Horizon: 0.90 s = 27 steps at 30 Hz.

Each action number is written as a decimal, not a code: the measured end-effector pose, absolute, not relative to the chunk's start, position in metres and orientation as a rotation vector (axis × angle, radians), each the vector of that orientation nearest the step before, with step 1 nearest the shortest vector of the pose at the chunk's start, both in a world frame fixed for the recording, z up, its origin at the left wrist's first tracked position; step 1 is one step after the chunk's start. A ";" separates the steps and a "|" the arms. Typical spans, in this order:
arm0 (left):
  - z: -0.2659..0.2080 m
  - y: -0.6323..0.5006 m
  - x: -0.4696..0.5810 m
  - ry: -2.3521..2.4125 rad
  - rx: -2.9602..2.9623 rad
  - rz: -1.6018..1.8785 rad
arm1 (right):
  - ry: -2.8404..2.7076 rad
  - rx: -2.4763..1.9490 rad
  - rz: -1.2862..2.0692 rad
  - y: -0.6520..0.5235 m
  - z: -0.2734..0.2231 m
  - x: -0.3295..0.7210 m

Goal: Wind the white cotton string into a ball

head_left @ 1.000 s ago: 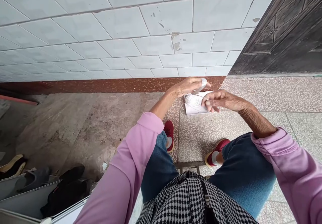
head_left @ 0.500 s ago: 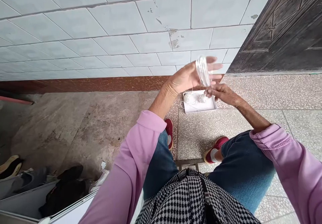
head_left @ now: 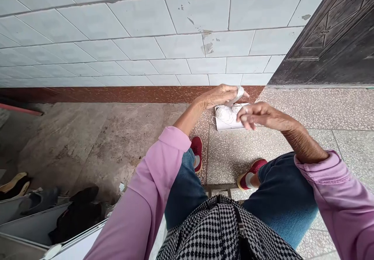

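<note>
My left hand is held palm side turned away from me, over the far part of a shallow white box. Several turns of white string are wrapped round its fingers. My right hand is just to the right and nearer to me, thumb and fingertips pinched together on the string; the thin strand itself is too blurred to follow. In the white box on the floor lies a ball of white string, with a loose strand hanging over the box's left side. My hands partly cover the box.
A pale tiled wall with a brown skirting runs ahead. A dark door is at the right. A rack with shoes stands at lower left. My red shoes flank the speckled floor near the box.
My left hand has dropped lower and turned, so its palm and spread fingers show less. My right hand has shifted slightly right and towards me.
</note>
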State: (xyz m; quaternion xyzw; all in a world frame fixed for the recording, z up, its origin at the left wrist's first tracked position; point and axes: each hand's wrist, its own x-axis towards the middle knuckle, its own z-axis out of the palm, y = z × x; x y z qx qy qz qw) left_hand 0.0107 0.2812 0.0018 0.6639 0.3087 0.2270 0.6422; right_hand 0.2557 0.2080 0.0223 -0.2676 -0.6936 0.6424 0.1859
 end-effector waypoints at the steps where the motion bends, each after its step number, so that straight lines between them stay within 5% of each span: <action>1: 0.001 0.279 0.009 0.668 1.537 0.444 | -1.894 -0.809 1.698 0.212 0.024 0.264; 8: 0.013 0.256 0.021 0.344 1.375 0.144 | -1.807 -1.058 1.321 0.239 -0.004 0.288; 19: 0.040 0.288 0.008 0.723 1.437 0.878 | -2.128 -0.843 1.864 0.220 -0.009 0.250; 23: 0.013 0.288 0.010 0.863 1.718 0.616 | -2.058 -0.718 1.971 0.213 0.012 0.257; 27: -0.006 0.280 0.018 0.742 1.865 0.228 | -1.895 -0.871 1.644 0.225 0.016 0.279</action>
